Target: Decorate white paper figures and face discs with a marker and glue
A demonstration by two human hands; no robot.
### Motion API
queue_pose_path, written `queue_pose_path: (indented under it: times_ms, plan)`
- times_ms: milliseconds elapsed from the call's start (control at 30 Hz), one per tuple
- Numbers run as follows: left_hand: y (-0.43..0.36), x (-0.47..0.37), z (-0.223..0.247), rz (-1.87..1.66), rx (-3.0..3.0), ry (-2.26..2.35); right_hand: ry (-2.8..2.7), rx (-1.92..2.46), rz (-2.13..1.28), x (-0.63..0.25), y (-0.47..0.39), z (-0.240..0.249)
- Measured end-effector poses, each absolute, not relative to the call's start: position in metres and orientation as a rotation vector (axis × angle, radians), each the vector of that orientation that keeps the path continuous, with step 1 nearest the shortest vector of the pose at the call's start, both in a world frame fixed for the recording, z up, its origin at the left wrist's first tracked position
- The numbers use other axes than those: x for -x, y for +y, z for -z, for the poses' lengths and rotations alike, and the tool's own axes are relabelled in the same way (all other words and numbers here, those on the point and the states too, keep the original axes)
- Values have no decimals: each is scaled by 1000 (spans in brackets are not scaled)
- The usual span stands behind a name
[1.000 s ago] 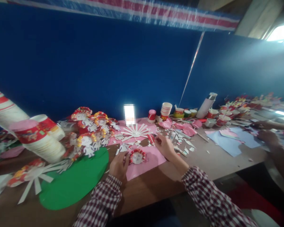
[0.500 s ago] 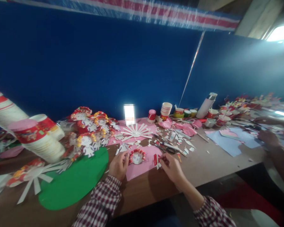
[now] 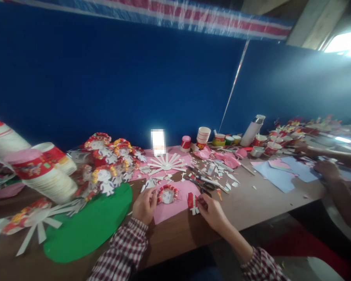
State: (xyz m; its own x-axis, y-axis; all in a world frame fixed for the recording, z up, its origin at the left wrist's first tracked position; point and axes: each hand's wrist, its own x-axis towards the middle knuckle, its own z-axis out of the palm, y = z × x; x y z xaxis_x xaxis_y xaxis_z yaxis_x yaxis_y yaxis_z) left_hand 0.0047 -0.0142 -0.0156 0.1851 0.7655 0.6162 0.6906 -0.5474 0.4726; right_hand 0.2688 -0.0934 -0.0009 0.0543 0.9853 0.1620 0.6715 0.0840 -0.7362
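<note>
Right hand [image 3: 213, 211] pinches the paper cutout [image 3: 190, 200] right of the ringed face [image 3: 167, 196]. Left hand [image 3: 144, 207]: grip unclear. I should pinch lightly.

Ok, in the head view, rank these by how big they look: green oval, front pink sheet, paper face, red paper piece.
1. Green oval
2. Front pink sheet
3. Paper face
4. Red paper piece, going by what shows; the right hand may hide some.

I have the paper face [image 3: 167, 196] on the paper sheet [image 3: 167, 213], between the rig's left hand [image 3: 144, 205] and right hand [image 3: 213, 212]; the strip fan [image 3: 165, 166] lies behind it, the mat [image 3: 89, 230] leftward, the flask [image 3: 250, 133] at the back right
</note>
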Motion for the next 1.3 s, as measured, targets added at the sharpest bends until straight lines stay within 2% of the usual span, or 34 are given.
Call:
queue_pose_path:
  times_ms: [433, 633, 933, 1300]
  plan:
    - [-20, -4, -1, -1401, -2460, 1333, -1779, 1732, -556, -271, -94, -10]
    - [-65, -24, -20, -1370, -2589, 1133, -1856, 1840, -566, -272, -94, -11]
    - [-112, -63, -6, -858, -2638, 1010, -1939, 1867, -557, -271, -95, -20]
    - [-111, -71, 6, -774, -2643, 1039, -2029, 1882, -434, -271, -95, -19]
